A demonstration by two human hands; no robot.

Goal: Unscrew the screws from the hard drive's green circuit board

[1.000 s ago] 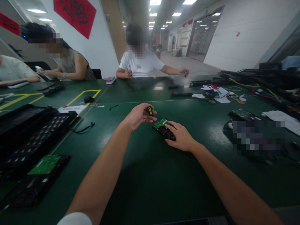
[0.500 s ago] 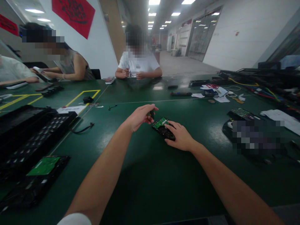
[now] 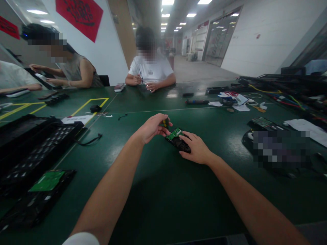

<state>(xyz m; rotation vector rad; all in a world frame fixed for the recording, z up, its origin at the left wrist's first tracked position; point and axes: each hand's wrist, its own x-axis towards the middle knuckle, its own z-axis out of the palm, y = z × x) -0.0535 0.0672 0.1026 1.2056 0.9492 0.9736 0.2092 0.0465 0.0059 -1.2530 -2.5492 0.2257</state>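
Near the middle of the green table lies a small black hard drive (image 3: 182, 144) with a green circuit board on its upper face. Resting over its right side, my right hand (image 3: 198, 147) grips it between thumb and fingers. At the far left edge of the drive is my left hand (image 3: 152, 129), its fingers closed round a short black-and-yellow tool that looks like a screwdriver (image 3: 166, 121). The tip of that tool is hidden behind my fingers. At lower left, away from both hands, lies another black unit with a green board (image 3: 48, 181).
To the left sits a long black slotted case (image 3: 43, 149), with a black strap (image 3: 89, 141) beside it. Cables (image 3: 283, 97), papers (image 3: 308, 131) and another circuit board (image 3: 265, 123) lie on the right. Several people sit across the table, one in a white shirt (image 3: 150, 72).
The black-and-yellow tool has turned slightly in my left hand, showing more yellow, and the left fingers have shifted closer to the drive. My right hand stays on it.
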